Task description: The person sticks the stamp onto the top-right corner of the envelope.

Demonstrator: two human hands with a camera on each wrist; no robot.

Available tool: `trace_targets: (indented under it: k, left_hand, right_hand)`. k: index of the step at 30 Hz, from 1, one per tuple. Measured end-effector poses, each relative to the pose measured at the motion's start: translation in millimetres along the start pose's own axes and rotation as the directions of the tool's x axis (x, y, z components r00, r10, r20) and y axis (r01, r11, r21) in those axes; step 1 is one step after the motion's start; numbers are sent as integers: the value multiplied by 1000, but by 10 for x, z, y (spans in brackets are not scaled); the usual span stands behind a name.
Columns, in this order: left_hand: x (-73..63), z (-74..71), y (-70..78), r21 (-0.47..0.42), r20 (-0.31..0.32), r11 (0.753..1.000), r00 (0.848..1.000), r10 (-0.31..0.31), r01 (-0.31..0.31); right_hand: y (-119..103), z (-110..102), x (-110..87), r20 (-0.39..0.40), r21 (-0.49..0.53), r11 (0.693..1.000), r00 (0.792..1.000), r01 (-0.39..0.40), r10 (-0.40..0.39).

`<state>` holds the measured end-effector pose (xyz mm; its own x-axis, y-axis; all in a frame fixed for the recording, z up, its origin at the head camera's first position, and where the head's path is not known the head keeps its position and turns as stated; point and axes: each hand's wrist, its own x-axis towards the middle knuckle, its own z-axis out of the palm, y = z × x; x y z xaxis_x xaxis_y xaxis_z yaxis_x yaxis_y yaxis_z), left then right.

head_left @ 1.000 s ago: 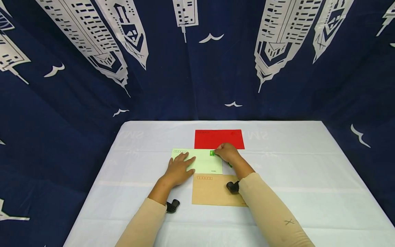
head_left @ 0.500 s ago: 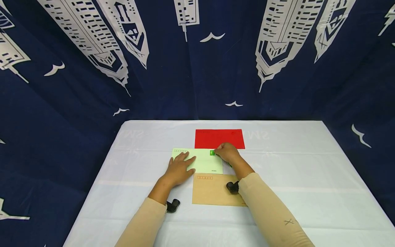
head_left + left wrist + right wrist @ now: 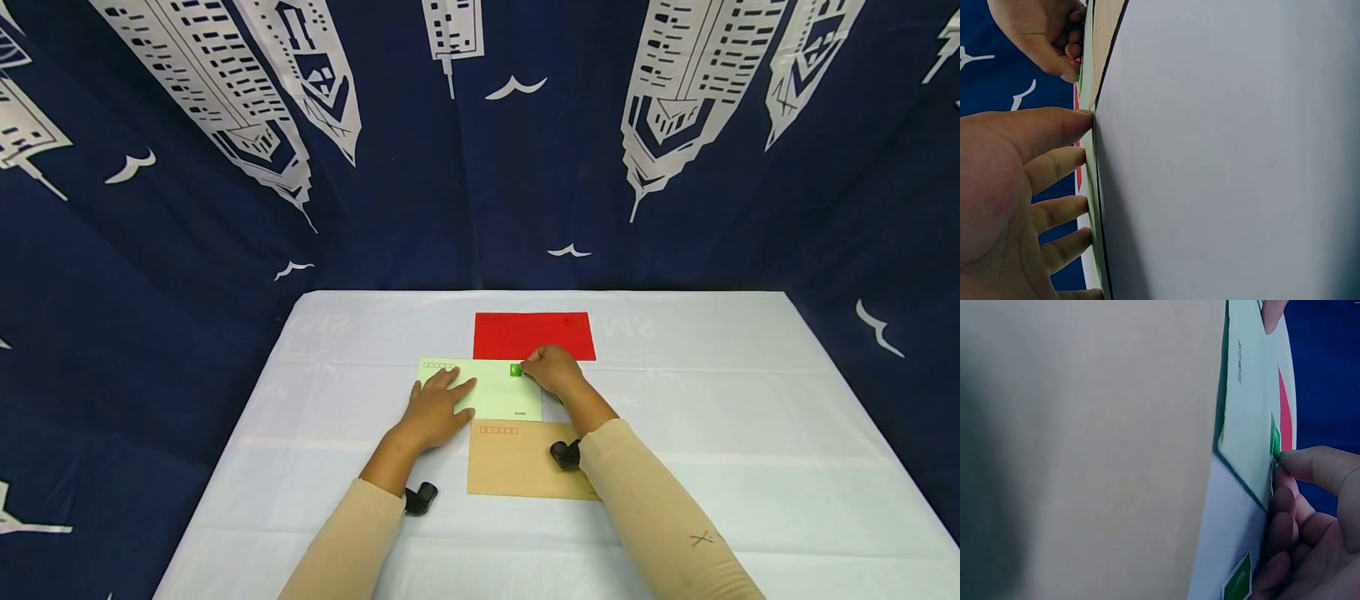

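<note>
A pale green envelope (image 3: 498, 398) lies flat near the middle of the table. My left hand (image 3: 432, 414) rests on its left part with fingers spread; in the left wrist view the straight fingertips press on the paper. At the envelope's upper right corner sits a small green stamp (image 3: 515, 370). My right hand (image 3: 557, 371) pinches that stamp's right edge, thumb on top and the other fingers curled, as the right wrist view shows. A second green stamp (image 3: 1238, 582) lies on the white cloth just below the curled fingers, mostly hidden by the right hand in the head view.
A red envelope (image 3: 525, 335) lies behind the green one, and a brown envelope (image 3: 517, 471) in front, partly under the right forearm. White cloth (image 3: 750, 433) covers the table. A dark blue printed curtain (image 3: 480, 208) hangs behind it.
</note>
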<state>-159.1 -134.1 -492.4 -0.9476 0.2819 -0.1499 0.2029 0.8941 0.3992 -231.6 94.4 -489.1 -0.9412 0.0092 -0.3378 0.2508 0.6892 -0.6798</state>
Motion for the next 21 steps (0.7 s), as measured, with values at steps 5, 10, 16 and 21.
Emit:
trace_targets:
  k: [5, 10, 16, 21]
  left_hand:
    - [4, 8, -4, 3, 0, 1000, 1000, 2, -2]
    - [3, 11, -6, 5, 5, 1000, 1000, 0, 0]
    - [5, 13, -10, 2, 5, 1000, 1000, -1, 1]
    - [7, 18, -10, 1, -1, 1000, 1000, 0, 0]
  right_hand:
    - [12, -5, -4, -1, -5, 1000, 1000, 4, -4]
    - [42, -4, -3, 1, 7, 1000, 1000, 13, -13]
    - [60, -12, -5, 28, 65, 998, 999, 16, -17]
    - [65, -24, -17, 45, 91, 995, 998, 36, -40]
